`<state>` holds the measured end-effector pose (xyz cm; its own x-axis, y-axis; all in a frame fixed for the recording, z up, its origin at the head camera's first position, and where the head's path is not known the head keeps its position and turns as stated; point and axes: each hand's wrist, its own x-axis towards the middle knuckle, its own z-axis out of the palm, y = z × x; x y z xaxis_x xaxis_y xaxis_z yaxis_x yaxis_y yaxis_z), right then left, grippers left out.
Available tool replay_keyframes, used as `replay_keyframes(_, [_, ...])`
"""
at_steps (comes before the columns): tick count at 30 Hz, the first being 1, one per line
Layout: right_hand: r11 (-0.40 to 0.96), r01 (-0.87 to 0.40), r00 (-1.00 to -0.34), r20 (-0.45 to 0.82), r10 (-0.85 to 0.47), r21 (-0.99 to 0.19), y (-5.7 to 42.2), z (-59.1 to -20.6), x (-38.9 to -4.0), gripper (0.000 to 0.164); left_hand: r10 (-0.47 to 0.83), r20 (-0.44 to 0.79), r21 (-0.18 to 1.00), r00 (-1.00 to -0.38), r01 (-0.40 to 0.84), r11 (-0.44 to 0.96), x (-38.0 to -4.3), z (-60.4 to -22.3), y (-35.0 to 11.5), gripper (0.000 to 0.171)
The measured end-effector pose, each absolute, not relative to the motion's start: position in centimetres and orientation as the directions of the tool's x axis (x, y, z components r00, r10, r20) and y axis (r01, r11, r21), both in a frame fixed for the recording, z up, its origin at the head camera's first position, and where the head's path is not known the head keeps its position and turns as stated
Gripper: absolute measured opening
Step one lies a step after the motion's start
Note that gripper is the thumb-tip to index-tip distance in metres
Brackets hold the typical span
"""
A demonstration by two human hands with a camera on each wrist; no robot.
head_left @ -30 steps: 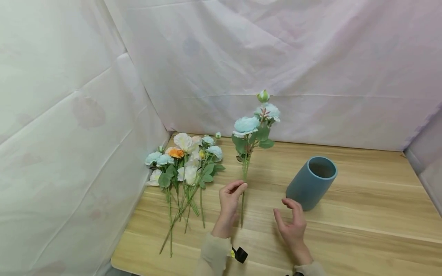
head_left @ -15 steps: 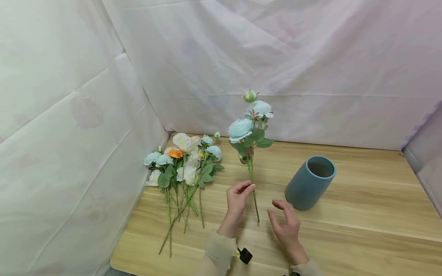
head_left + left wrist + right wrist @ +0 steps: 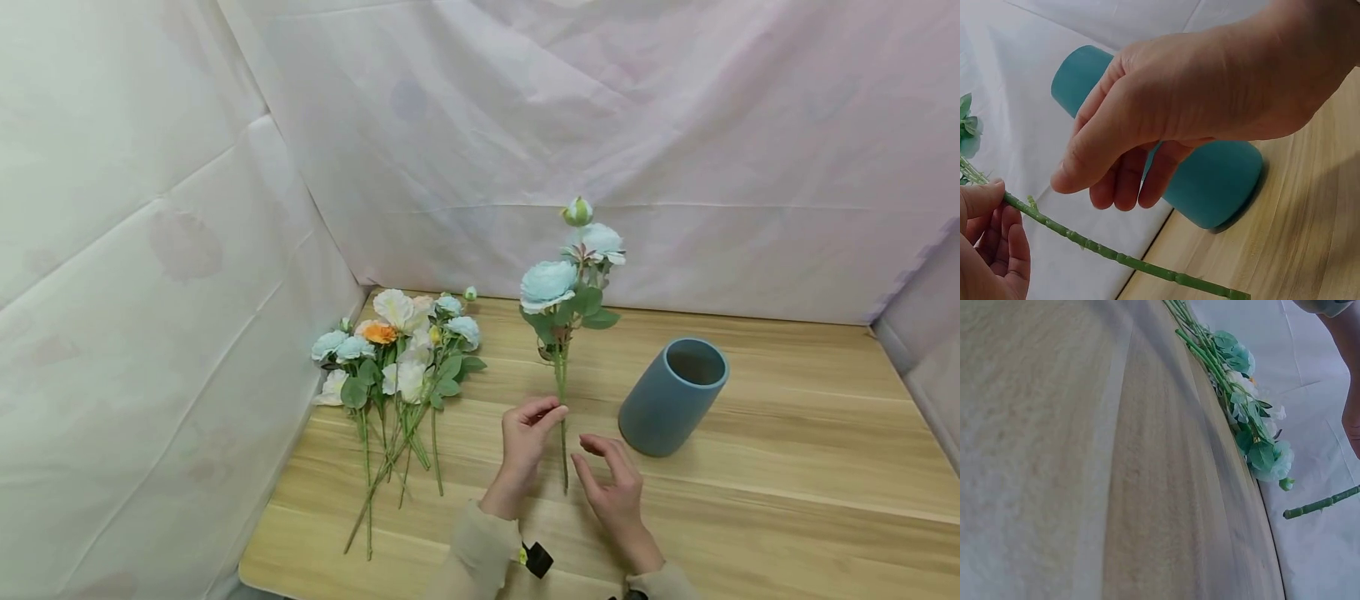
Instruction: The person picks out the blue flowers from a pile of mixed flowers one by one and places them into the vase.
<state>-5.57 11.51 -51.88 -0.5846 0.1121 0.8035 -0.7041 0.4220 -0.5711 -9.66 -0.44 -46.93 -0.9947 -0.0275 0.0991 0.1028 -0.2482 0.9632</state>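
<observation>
My left hand (image 3: 525,437) pinches the stem of a light-blue artificial flower (image 3: 549,286) between thumb and fingers. The spray stands nearly upright, with two blooms and a green bud at the top and bare stem below the fingers. In the left wrist view, the knobby green stem (image 3: 1104,250) slants down from the left hand (image 3: 988,244). Just right of the stem, my right hand (image 3: 615,487) hovers with loosely curved fingers, holding nothing and apart from the stem. Behind it, a blue vase (image 3: 671,400) stands on the table; nothing shows in its mouth.
Several artificial flowers, white, light blue and orange, lie in a bunch (image 3: 405,358) at the left of the wooden table (image 3: 810,433), stems toward the front. A pale cloth (image 3: 480,125) hangs behind and at the sides. A small black camera (image 3: 537,560) sits by the left sleeve.
My left hand has moved right with the light-blue flower, whose head swung left and then right again. My right hand has shifted left, nearer the stem. The vase and bunch stay put.
</observation>
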Motion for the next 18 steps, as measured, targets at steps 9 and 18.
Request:
replay_keyframes(9, [0.416,-0.685,-0.617,0.780,0.104,-0.598,11.49,-52.15,-5.44,0.025,-0.005,0.068,0.971,-0.998,0.067,-0.231,-9.39,-47.00,0.11,0.014])
replay_keyframes(18, [0.411,-0.687,-0.616,0.780,0.109,-0.599,11.44,-52.24,-5.56,0.029,0.016,0.087,0.970,-0.996,0.081,-0.228,-9.25,-47.14,0.45,0.015])
